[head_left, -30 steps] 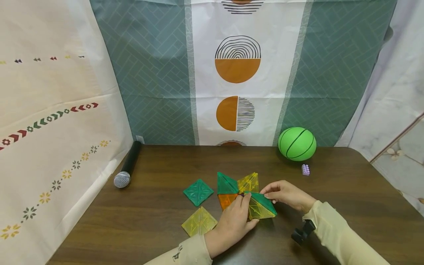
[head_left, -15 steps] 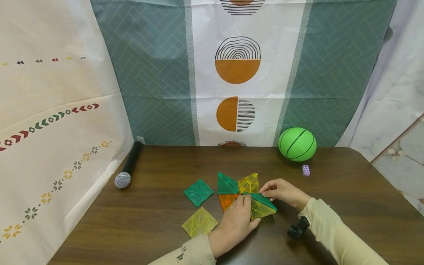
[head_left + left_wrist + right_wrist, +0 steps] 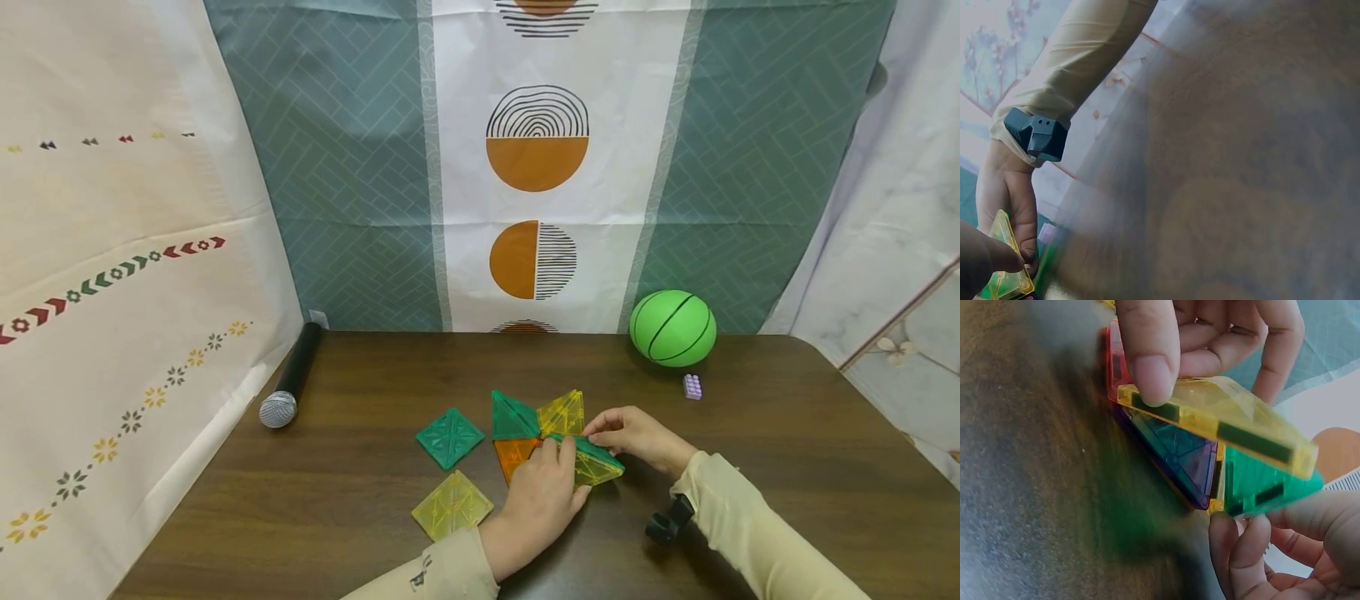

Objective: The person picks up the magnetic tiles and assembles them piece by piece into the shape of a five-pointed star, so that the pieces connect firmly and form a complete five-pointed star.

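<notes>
Translucent magnetic tiles stand joined in a star-like shape mid-table, with a green triangle (image 3: 513,417), a yellow triangle (image 3: 564,413) and an orange tile (image 3: 515,454). My left hand (image 3: 540,500) grips the raised yellow triangular tile (image 3: 597,471) at its near side; in the right wrist view its thumb lies on the tile's edge (image 3: 1210,419). My right hand (image 3: 641,437) pinches the green triangular tile (image 3: 1272,481) behind it. Between them the two tiles meet along a slanted ridge. Under the yellow tile a purple-edged tile (image 3: 1179,456) shows, next to a red one (image 3: 1116,362). The left hand hides part of the star.
Left of the star lie a green square tile (image 3: 450,438) and a yellow square tile (image 3: 452,505). A microphone (image 3: 288,379) lies at the table's left edge. Back right sit a green ball (image 3: 672,327) and a purple toy brick (image 3: 692,387).
Both hands have drawn slightly closer together. The yellow tile under my left hand has tipped up toward the green one and now shows a narrower face.
</notes>
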`<state>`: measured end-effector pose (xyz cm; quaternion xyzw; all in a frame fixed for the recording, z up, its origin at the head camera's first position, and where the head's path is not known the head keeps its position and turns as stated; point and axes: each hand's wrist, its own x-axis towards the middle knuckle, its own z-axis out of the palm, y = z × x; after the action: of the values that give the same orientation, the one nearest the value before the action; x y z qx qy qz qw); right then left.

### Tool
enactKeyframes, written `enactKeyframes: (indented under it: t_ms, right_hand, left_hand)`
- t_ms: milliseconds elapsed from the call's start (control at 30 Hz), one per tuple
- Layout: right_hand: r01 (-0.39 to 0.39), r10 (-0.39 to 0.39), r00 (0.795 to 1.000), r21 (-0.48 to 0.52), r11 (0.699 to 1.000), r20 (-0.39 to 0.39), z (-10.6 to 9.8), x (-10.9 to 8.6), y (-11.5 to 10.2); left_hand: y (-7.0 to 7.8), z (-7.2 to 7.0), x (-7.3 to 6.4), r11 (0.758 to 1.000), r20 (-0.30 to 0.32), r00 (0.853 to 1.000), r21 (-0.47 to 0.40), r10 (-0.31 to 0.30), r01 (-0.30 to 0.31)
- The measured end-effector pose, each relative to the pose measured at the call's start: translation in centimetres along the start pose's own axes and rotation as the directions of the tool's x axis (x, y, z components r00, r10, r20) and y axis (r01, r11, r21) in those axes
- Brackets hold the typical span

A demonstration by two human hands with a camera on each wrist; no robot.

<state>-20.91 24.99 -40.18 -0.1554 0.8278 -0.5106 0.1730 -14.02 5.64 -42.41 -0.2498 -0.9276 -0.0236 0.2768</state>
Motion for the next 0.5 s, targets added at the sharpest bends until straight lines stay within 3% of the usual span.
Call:
enactKeyframes:
  t_ms: [300,500]
  right_hand:
    - [-0.006,0.004,0.998,-0.046,0.999,-0.056,0.2,-0.4,0.3]
    - [-0.016,0.010,0.996,-0.065,0.998,-0.092,0.2,-1.0,0.0]
  left_hand:
    - [-0.3,-0.4,0.1,0.998,0.047,0.999,-0.057,-0.004,0.007]
    - [-0.8,-1.0,0.1,0.992,0.074,0.997,-0.124,0.025,-0.016]
